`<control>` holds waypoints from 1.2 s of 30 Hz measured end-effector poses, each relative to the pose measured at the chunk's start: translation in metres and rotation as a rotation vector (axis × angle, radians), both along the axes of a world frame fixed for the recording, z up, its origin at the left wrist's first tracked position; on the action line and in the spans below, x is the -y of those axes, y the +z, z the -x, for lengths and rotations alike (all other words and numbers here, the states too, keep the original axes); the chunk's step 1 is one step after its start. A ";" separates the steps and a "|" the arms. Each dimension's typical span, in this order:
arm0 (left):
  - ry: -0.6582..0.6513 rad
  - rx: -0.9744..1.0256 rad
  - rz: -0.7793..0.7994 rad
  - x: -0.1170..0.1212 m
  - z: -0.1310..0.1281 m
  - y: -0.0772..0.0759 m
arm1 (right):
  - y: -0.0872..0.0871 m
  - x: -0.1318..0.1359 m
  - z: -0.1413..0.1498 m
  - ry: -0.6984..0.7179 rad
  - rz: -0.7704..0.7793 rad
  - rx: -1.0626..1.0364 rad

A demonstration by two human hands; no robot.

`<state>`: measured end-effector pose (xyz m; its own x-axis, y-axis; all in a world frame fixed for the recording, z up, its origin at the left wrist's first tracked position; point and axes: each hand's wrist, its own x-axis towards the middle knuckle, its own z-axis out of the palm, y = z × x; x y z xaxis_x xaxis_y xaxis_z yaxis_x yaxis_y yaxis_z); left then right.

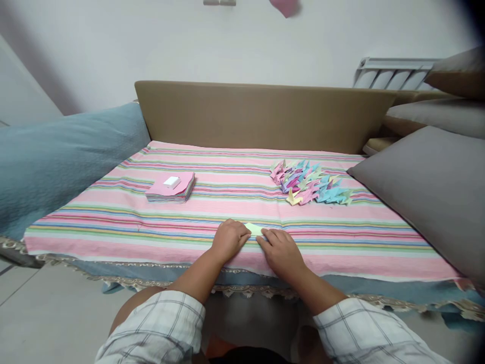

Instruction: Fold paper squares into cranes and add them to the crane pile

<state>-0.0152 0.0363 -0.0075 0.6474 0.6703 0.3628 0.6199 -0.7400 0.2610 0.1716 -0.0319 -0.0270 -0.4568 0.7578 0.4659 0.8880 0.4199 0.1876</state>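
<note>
– Green paper?
– On striped cloth, near front edge.
– Grip?
– Left hand pinches left end; right hand touches right end, pinching or pressing, can't tell.

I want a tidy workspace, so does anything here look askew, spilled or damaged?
Nothing looks spilled or damaged around the pale green paper. On the paper stack, though, the pink top sheet seems slightly askew: its edges don't quite line up with what lies beneath.

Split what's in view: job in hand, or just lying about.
Likely the job:
pale green paper, touched by left hand and right hand
paper stack
folded paper birds
striped cloth underneath

Likely lying about:
gray cushions
white block, role unclear
</note>
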 end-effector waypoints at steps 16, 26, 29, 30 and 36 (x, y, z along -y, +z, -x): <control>-0.033 -0.029 0.010 -0.001 0.001 0.001 | -0.001 0.008 0.017 -0.194 0.172 0.023; -0.020 -0.072 -0.049 -0.001 0.000 -0.001 | -0.004 0.001 0.005 -0.022 0.049 -0.144; -0.031 -0.076 -0.043 -0.004 0.001 -0.001 | -0.007 -0.002 0.005 0.037 0.040 -0.125; -0.045 -0.073 -0.035 -0.005 0.002 -0.001 | -0.006 -0.003 0.005 0.036 0.067 -0.115; -0.130 -0.067 0.021 -0.005 0.011 0.006 | 0.006 -0.003 0.008 0.001 0.215 -0.087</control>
<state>-0.0261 0.0413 -0.0011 0.7512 0.5866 0.3028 0.5359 -0.8097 0.2391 0.1637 -0.0288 -0.0215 -0.4228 0.8435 0.3313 0.8964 0.4430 0.0161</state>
